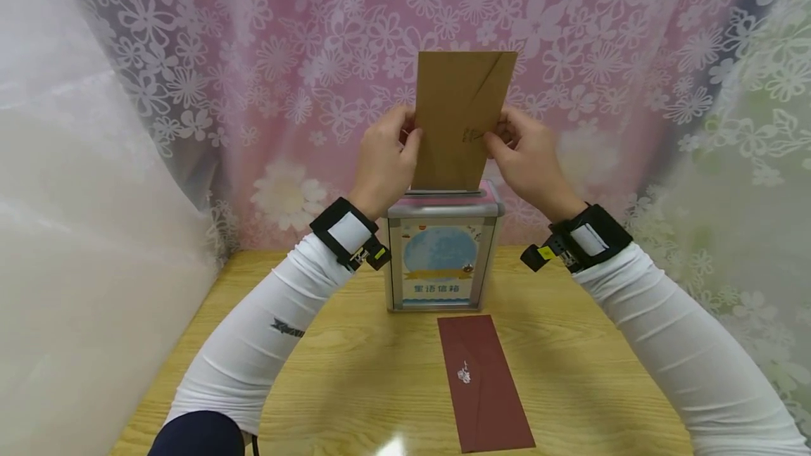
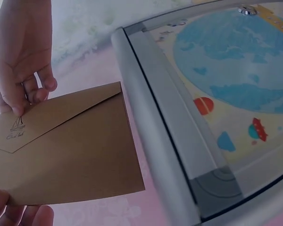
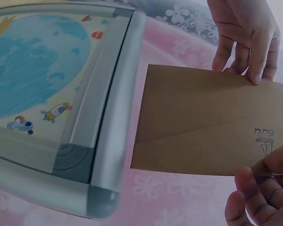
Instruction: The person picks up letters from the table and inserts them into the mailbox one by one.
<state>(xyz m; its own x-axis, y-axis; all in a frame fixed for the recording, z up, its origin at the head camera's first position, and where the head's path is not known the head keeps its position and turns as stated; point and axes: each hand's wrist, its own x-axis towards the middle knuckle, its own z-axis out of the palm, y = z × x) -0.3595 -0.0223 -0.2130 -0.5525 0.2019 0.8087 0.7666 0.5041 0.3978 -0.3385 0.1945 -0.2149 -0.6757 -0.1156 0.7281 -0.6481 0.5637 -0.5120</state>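
Note:
Both hands pinch a brown kraft envelope [image 1: 453, 100] by its long sides and hold it upright. My left hand [image 1: 386, 153] grips the left edge, thumb in front. On the opposite edge is my right hand [image 1: 526, 157], its thumb near a small printed drawing. The envelope's lower end is right above the slot on top of a silver-framed letter box [image 1: 443, 210] in the head view. In the left wrist view the envelope [image 2: 70, 150] shows its diagonal flap, its end close to the box frame [image 2: 155, 141]. The right wrist view shows the envelope [image 3: 203, 122] beside the box's rounded rim [image 3: 118, 108].
A dark red envelope [image 1: 488, 385] with a white floral print lies flat on the wooden table [image 1: 355, 371] in front of the box. Behind stands a pink floral curtain [image 1: 304, 90]. White sheeting [image 1: 76, 195] hangs at the left, and patterned sheer cloth [image 1: 747, 195] at the right.

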